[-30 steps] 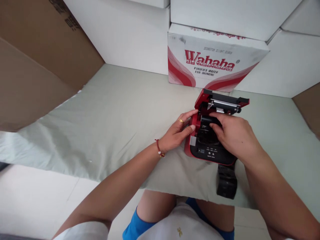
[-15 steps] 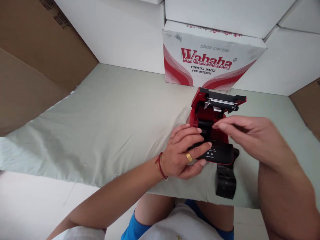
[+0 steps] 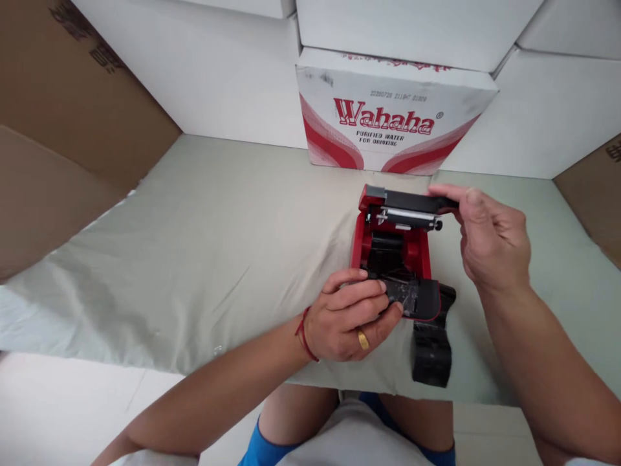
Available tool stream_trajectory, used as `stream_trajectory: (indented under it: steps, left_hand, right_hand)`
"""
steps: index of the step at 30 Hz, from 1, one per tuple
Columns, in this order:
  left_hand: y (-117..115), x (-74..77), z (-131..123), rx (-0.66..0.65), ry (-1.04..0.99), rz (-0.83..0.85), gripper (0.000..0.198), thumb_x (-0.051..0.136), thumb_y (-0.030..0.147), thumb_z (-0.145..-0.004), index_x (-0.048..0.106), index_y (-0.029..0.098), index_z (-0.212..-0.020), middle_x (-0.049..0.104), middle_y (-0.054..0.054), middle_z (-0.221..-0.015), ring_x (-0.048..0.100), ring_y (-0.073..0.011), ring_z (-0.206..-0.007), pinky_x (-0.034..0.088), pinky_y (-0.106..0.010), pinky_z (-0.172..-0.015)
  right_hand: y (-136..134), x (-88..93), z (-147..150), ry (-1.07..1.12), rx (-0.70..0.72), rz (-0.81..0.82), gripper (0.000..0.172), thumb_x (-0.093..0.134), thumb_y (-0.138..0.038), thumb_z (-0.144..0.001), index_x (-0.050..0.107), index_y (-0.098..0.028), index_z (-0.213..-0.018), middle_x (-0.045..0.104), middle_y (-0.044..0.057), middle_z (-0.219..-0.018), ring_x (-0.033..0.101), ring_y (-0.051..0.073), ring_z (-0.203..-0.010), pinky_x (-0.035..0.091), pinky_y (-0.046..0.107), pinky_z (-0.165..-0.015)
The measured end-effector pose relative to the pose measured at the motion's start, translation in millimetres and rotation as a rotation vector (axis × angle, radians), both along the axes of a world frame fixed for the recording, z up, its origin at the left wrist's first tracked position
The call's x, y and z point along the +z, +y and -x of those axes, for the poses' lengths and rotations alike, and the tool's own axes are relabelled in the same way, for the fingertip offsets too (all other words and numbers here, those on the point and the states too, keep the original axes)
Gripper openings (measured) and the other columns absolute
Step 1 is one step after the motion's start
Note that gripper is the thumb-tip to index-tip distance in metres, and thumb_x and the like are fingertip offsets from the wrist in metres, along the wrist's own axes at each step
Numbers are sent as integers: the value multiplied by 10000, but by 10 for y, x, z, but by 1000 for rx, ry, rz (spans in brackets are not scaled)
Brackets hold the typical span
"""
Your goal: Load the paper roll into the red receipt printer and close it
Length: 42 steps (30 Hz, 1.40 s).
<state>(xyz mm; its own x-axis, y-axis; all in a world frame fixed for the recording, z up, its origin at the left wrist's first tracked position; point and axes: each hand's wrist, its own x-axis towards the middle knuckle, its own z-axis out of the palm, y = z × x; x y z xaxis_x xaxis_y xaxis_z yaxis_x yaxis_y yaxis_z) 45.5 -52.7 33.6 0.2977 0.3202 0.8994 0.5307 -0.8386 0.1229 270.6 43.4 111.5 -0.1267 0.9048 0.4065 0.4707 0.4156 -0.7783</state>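
Observation:
A red and black label printer (image 3: 423, 255) sits on the cloth with its lid (image 3: 412, 202) raised, showing a black roller and a metal bar. Inside is a black roll (image 3: 387, 242), from which a glossy black film strip (image 3: 405, 294) runs out over the front panel. My left hand (image 3: 352, 314) presses this strip against the front edge, fingers closed together. At the lid's right end, my right hand (image 3: 495, 239) grips it between thumb and fingers. A curled black strip (image 3: 431, 356) hangs down below the printer's right front; I cannot tell where it joins.
A white and red water carton (image 3: 388, 129) stands behind the printer against white boxes (image 3: 233, 77). Brown cardboard boxes (image 3: 87, 123) flank the left side, with another (image 3: 594, 200) at the right. The pale green cloth (image 3: 194, 246) covers the table, whose front edge lies near my lap.
My right hand has moved from inside the printer up to the lid's right end. The lid has tilted lower. Glossy film now covers the front panel's markings, under my left fingers.

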Motion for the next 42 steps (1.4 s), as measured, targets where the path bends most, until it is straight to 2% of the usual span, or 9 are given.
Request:
stream_trajectory:
  steps: [3, 6, 12, 24, 27, 30, 32, 38, 42]
  left_hand:
    - [-8, 1, -8, 14, 3, -5, 268, 827, 124, -902, 807, 320, -1083, 825, 49, -973, 759, -147, -1087, 579, -351, -1186]
    - [-7, 16, -20, 29, 5, -8, 203, 834, 123, -908, 807, 293, -1015, 810, 41, -925, 750, -144, -1044, 577, -339, -1162]
    - [1, 66, -22, 67, 20, -9, 175, 760, 136, -959, 795, 307, -953, 773, 52, -840, 727, -141, -951, 605, -330, -1037]
    - [65, 97, 27, -79, 39, 82, 161, 666, 183, -984, 784, 250, -1071, 708, -2, -905, 769, -183, -988, 677, -375, -931]
    - [128, 17, 123, -139, -97, 138, 307, 625, 406, -1076, 771, 253, -1298, 755, -59, -1003, 790, -255, -1087, 671, -426, -921]
    - [230, -67, 238, -149, -363, 361, 500, 557, 608, -1106, 695, 317, -1489, 834, -86, -1118, 805, -325, -1191, 604, -560, -1095]
    - [293, -107, 288, -141, -498, 509, 537, 498, 666, -1121, 719, 324, -1470, 861, -71, -1064, 825, -326, -1152, 530, -597, -1194]
    - [354, -136, 299, -191, -585, 610, 407, 470, 486, -1164, 825, 313, -1261, 892, -47, -1018, 817, -272, -1084, 513, -497, -1125]
    - [353, -171, 295, -269, -626, 682, 285, 740, 404, -1037, 802, 311, -1300, 876, -44, -1078, 803, -257, -1090, 553, -431, -1039]
  right_hand:
    - [-193, 8, -85, -15, 119, -111, 350, 549, -435, -1179, 878, -325, -1221, 876, 24, -1253, 804, 278, -1265, 589, 538, -1196]
    - [-345, -74, -208, -125, 245, -191, 363, 521, -367, -1184, 850, -358, -1338, 855, 29, -1353, 769, 284, -1363, 484, 589, -1315]
    - [-482, -344, -332, -150, 385, -159, 402, 505, -281, -1177, 800, -364, -1437, 806, 29, -1457, 709, 253, -1459, 477, 541, -1332]
    - [-515, -460, -244, -113, 371, -277, 449, 552, -109, -1106, 788, -271, -1451, 814, 61, -1445, 722, 242, -1442, 580, 481, -1247]
    - [-527, -488, -226, -104, 351, -307, 409, 555, -116, -1111, 807, -252, -1403, 828, 67, -1416, 741, 239, -1414, 589, 475, -1233]
    - [-538, -515, -203, -74, 328, -312, 378, 555, -107, -1111, 814, -222, -1361, 838, 83, -1394, 737, 226, -1417, 568, 458, -1249]
    - [-548, -525, -188, -62, 317, -297, 370, 552, -97, -1109, 813, -212, -1345, 840, 90, -1388, 727, 220, -1427, 549, 451, -1263]
    - [-573, -519, -151, -60, 299, -299, 364, 534, -90, -1107, 799, -207, -1328, 848, 105, -1354, 729, 229, -1415, 534, 458, -1257]
    - [-649, -544, -137, -106, 321, -344, 332, 542, -181, -1116, 761, -192, -1365, 827, 133, -1374, 715, 281, -1389, 503, 535, -1260]
